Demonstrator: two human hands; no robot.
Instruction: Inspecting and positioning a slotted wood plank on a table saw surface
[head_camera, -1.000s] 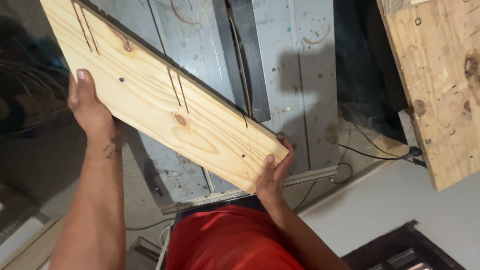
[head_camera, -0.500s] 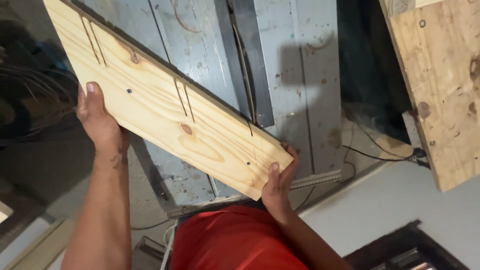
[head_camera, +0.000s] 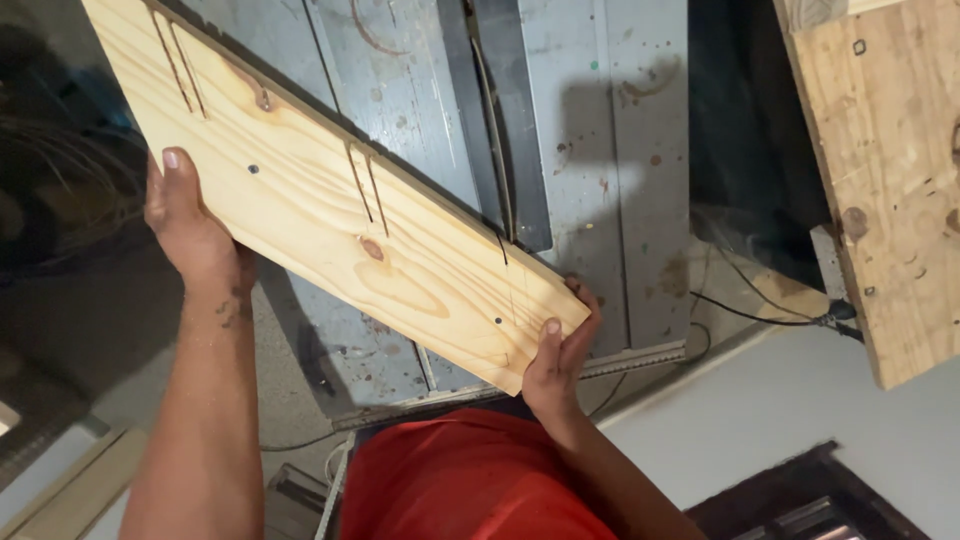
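Pine board (head_camera: 330, 215), slotted, knotted: clasped by left grip (head_camera: 190, 225) at long edge, right grip (head_camera: 560, 345) at end; grey saw table (head_camera: 590, 150) beneath.

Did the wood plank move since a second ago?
Barely. The plank keeps almost the same place over the grey saw table, its near end a touch lower, both hands still gripping it.

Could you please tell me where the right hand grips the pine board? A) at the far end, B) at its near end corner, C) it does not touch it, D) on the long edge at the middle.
B: the right hand clasps the near end corner of the board, while the left hand holds its long edge.
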